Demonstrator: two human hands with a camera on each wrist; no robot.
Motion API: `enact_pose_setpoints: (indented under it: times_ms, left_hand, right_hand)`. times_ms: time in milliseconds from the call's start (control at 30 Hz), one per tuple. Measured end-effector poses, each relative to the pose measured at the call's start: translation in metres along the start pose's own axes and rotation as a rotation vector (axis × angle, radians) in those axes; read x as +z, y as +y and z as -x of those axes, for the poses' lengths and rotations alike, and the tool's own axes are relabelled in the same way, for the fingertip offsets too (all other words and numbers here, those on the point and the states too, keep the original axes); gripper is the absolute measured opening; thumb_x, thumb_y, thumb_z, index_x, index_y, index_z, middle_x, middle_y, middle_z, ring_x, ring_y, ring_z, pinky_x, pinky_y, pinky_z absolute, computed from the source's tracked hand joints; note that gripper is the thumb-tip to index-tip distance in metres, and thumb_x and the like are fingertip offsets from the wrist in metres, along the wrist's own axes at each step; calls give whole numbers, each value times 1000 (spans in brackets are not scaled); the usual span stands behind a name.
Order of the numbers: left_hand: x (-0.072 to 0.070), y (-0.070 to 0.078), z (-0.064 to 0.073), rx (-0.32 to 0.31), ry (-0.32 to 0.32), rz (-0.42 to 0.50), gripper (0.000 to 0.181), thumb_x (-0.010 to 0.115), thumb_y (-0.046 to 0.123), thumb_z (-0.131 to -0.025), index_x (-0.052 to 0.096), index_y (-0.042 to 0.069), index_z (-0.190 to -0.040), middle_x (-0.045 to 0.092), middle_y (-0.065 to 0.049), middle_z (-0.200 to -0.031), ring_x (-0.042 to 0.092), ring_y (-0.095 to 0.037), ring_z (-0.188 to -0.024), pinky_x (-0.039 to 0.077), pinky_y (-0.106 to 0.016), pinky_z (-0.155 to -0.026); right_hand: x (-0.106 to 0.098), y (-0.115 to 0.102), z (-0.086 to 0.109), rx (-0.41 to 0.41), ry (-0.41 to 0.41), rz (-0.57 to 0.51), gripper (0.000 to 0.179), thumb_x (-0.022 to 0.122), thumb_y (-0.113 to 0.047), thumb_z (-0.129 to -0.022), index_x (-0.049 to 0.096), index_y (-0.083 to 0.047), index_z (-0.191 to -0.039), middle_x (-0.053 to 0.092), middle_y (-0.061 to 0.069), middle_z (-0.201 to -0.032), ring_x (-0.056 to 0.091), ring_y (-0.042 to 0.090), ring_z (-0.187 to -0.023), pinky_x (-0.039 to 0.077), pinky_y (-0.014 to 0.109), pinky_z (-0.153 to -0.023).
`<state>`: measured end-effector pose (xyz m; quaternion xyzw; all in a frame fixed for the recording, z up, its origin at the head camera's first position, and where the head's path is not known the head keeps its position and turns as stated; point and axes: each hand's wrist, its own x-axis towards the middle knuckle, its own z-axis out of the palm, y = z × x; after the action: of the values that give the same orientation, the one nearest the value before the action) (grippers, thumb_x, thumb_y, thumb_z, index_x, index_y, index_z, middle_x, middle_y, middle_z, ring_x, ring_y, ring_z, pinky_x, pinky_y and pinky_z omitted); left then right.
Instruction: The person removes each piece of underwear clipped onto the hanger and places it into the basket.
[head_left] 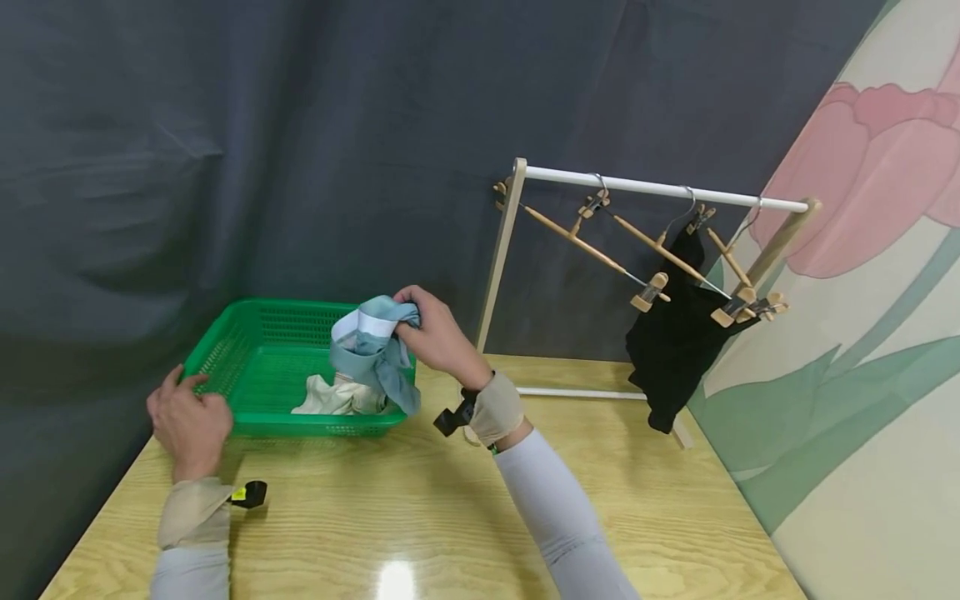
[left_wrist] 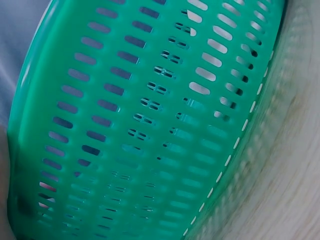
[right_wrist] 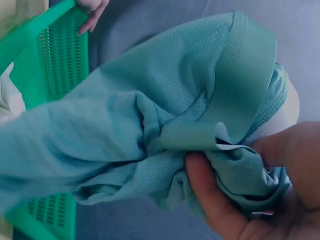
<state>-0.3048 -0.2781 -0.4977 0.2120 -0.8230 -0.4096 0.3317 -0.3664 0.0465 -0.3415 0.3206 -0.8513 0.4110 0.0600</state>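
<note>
My right hand [head_left: 435,333] pinches a bunched pair of blue-green underpants [right_wrist: 175,115] by the waistband, over the right end of the green basket [head_left: 300,425]. The waistband loops open, showing its white inside, and the rest of the mesh cloth dangles down. Beneath it, a crumpled white garment [head_left: 337,396] lies in the basket. At the basket's left front corner my left hand [head_left: 191,417] grips the rim. Only a sliver of that hand shows beside the perforated basket wall [left_wrist: 130,100] in the left wrist view.
Right of the basket stands a small wooden rack with a white rail [head_left: 555,175]. Several wooden clip hangers [head_left: 577,237] hang from it. A black garment [head_left: 671,333] hangs at its right end. A dark curtain [head_left: 360,125] backs the wooden table [head_left: 360,517].
</note>
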Motion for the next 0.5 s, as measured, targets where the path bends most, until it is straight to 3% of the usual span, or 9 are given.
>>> enact_pose_setpoints:
  times_ms: [200,500]
  left_hand:
    - [2,-4,3,15,16,16,49,32,0,-87,71,-9,-115,45,-20,-156,35,-50,-141,31,-74,-103]
    - [1,-3,2,5,27,0,49,32,0,-85,72,-7,-112,46,-18,-156,35,-48,-141,32,-76,-100]
  right_hand:
    - [18,0,-19,14,-80,-35,29,51,-6,-101,53,-3,-129,53,11,-106,47,22,-84,37,27,-71]
    - [40,6,-34,8,-65,-52,30,52,-8,-101,49,-2,-130,51,13,-116,47,25,-96,38,29,-78]
